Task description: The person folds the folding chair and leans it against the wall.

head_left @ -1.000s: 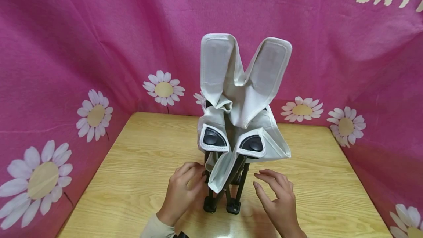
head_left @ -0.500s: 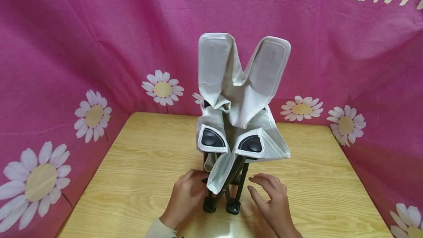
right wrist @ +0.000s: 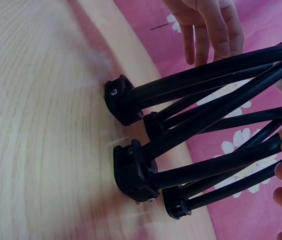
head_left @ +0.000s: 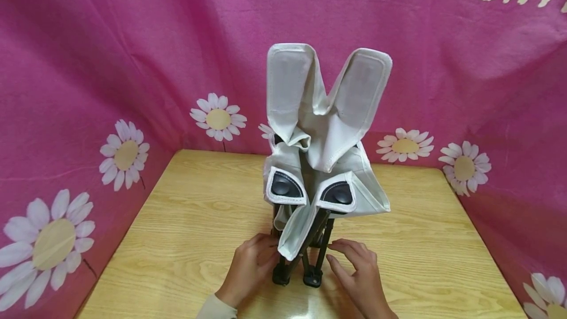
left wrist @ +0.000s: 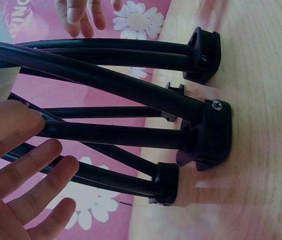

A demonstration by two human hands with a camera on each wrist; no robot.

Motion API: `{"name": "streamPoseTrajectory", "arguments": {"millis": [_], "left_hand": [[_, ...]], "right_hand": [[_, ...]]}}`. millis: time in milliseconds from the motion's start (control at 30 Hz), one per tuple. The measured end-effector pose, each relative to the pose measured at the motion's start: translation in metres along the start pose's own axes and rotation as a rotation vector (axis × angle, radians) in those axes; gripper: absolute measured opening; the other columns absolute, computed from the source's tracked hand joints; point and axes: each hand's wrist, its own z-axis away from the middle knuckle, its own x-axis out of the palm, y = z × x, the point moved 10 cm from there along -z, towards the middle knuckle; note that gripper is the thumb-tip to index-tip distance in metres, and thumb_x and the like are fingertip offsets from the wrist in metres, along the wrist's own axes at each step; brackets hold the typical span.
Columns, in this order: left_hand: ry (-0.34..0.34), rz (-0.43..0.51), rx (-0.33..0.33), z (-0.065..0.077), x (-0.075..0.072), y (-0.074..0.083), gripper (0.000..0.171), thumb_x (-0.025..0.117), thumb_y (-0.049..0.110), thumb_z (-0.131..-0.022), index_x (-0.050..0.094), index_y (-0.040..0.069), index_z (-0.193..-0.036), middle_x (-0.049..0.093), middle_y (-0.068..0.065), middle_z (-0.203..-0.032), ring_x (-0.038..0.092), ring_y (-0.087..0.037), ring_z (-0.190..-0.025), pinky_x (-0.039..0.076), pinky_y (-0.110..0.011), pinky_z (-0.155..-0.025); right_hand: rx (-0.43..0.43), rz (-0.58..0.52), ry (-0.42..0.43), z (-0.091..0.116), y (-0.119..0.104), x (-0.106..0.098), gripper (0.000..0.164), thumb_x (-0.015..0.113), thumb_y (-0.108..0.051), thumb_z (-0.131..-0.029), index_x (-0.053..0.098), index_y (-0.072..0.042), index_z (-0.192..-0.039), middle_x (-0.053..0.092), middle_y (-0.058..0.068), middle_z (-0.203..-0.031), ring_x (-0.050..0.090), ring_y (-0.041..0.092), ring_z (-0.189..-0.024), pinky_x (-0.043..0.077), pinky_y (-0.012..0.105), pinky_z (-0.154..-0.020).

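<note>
A small folding chair (head_left: 310, 151), partly folded up, stands upright on its black tube legs (left wrist: 115, 90) in the head view. White fabric hangs bunched from its top, with two long flaps rising at the back. My left hand (head_left: 248, 267) is at the left side of the legs; in the left wrist view its fingers are spread, one fingertip right at a tube. On the other side my right hand (head_left: 360, 274) has its fingers loosely bent, tips close to the right legs. Black plastic feet (right wrist: 133, 172) join the tubes at the tabletop.
The chair stands near the front middle of a light wooden table (head_left: 199, 186). Pink cloth (head_left: 177, 38) with white daisies and pale lettering encloses the table at the back and both sides.
My right hand has moved left and slightly down, up to the chair's legs. My left hand has shifted a little down and right beside the legs. The chair stays put.
</note>
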Motion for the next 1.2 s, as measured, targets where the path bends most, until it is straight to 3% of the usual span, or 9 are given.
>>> {"name": "streamPoseTrajectory", "arguments": {"millis": [600, 767, 1067, 1200], "left_hand": [[0.006, 0.042, -0.021, 0.01, 0.011, -0.014, 0.018, 0.079, 0.003, -0.073, 0.07, 0.015, -0.084, 0.066, 0.009, -0.082, 0.062, -0.004, -0.075, 0.051, -0.023, -0.068], [-0.002, 0.083, -0.061, 0.014, 0.017, -0.022, 0.016, 0.076, 0.003, -0.076, 0.072, 0.016, -0.085, 0.068, 0.009, -0.082, 0.064, -0.004, -0.075, 0.051, -0.021, -0.068], [-0.081, 0.055, -0.13, 0.024, 0.03, -0.037, 0.007, 0.072, 0.011, -0.08, 0.071, 0.018, -0.081, 0.064, 0.013, -0.077, 0.059, 0.001, -0.071, 0.048, -0.019, -0.064], [-0.124, 0.061, -0.127, 0.027, 0.035, -0.039, 0.005, 0.073, 0.012, -0.079, 0.071, 0.016, -0.081, 0.064, 0.012, -0.078, 0.058, -0.002, -0.073, 0.049, -0.022, -0.067]], "right_hand": [[-0.045, 0.018, -0.026, 0.011, -0.001, 0.014, 0.028, 0.08, -0.007, -0.072, 0.073, -0.019, -0.095, 0.071, -0.006, -0.097, 0.061, 0.013, -0.09, 0.031, 0.035, -0.076], [-0.023, 0.013, -0.052, 0.015, 0.002, 0.019, 0.026, 0.081, -0.007, -0.072, 0.072, -0.019, -0.094, 0.071, -0.009, -0.097, 0.061, 0.011, -0.09, 0.031, 0.035, -0.076], [0.022, 0.048, -0.075, 0.027, 0.014, 0.027, 0.025, 0.083, -0.01, -0.07, 0.072, -0.021, -0.089, 0.07, -0.01, -0.094, 0.062, 0.01, -0.09, 0.03, 0.033, -0.075], [0.043, 0.057, -0.085, 0.03, 0.018, 0.03, 0.024, 0.083, -0.011, -0.07, 0.072, -0.021, -0.089, 0.071, -0.01, -0.092, 0.062, 0.01, -0.088, 0.032, 0.036, -0.075]]}}
